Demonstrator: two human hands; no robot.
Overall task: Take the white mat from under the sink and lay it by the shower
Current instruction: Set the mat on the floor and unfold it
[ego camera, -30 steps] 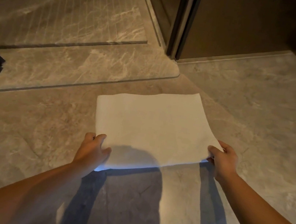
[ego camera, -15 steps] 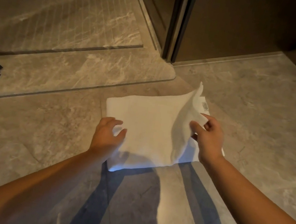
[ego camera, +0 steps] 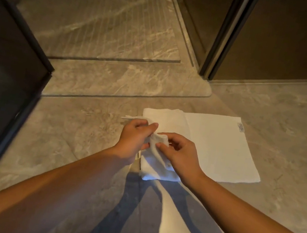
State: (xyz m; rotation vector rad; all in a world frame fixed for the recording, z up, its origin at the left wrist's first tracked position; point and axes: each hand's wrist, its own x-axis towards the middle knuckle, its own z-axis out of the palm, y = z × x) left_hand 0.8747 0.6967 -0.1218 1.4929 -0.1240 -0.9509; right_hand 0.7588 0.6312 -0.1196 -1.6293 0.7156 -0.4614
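Well, illegible corner label [ego camera: 241, 128] on white mat [ego camera: 216, 145].

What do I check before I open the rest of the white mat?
1. The left hand has a grip on the folded layer of the white mat: ok.
2. The right hand pinches that layer too: ok.
3. The mat's right part lies flat on the floor: ok.
4. The mat's left part is opened out: not ok, it is folded over.
5. The mat lies near the shower step: ok.
6. The floor is dry: cannot tell.
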